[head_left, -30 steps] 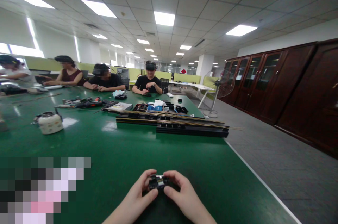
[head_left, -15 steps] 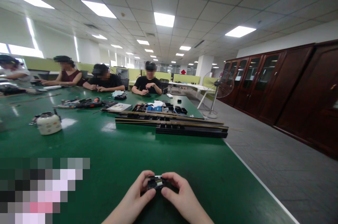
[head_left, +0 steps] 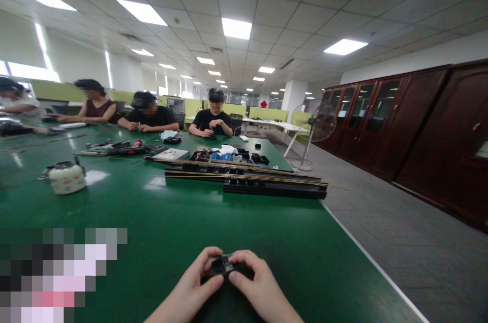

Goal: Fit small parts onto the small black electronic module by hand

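Between my two hands is a small black part (head_left: 218, 266) with a lighter, partly shiny piece in its middle; its exact kind is too small to tell. My left hand (head_left: 201, 273) pinches its left end between thumb and fingers. On the other end, my right hand (head_left: 250, 273) has its thumb at the near edge and its fingers at the far edge. Both hands are just above the near part of the green table (head_left: 152, 241). My fingertips cover the ends of the part.
Long black rails (head_left: 274, 190) with thin brass-coloured rods lie across the table ahead. Behind them are black trays (head_left: 260, 159) and a blue-and-white bundle (head_left: 224, 154). A white jar (head_left: 67, 179) stands left, near several tools (head_left: 114, 148). Several people sit at the far side; a fan (head_left: 312, 125) stands right.
My right hand's fingers have shifted slightly left over the part, covering more of its shiny middle. The part seems turned a little. The whole view has drifted slightly.
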### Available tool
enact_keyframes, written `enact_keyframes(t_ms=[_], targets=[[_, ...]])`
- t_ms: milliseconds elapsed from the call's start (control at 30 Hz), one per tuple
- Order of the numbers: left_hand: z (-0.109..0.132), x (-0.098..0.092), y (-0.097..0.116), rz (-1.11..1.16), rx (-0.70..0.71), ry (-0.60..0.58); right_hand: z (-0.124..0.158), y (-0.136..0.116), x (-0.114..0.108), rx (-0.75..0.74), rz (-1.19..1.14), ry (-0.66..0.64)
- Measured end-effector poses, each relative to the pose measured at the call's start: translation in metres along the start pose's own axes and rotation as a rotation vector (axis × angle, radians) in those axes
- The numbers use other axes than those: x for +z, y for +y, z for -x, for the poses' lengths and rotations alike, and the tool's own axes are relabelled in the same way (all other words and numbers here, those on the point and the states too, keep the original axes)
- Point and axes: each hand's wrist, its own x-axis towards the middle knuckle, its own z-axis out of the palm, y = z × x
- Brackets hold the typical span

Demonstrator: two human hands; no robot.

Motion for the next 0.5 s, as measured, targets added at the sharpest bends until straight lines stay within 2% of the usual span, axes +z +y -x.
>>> enact_keyframes(t_ms=[500], targets=[[0.0002, 0.0020, -0.0009, 0.034, -0.026, 0.020, 0.0007, -0.0002, 0.0005, 0.002, 0.025, 0.020]])
